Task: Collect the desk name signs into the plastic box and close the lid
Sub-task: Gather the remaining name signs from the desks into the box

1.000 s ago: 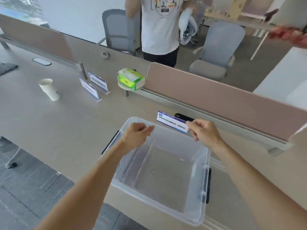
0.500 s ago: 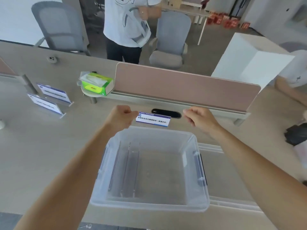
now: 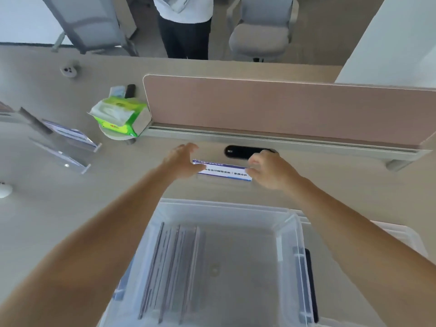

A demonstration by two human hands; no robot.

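Name sign [image 3: 224, 171] stands on the counter [image 3: 70, 220] just beyond the plastic box [image 3: 226, 208]. Left hand [image 3: 182, 161] spread, fingers at the sign's left end; right hand [image 3: 271, 171] half-curled, fingertips touching its right end. Firm grip: cannot tell.

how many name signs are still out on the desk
3: one between both hands beyond the box, two at far left, one behind the other. Others already stand inside the box.

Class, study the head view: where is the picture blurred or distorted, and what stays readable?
Head view: motion blur softens the two name signs at left and the tissue pack; wide-angle distortion bends the desk divider and stretches the forearms; print on the sign between the hands is only partly legible; even light, faint shadows.
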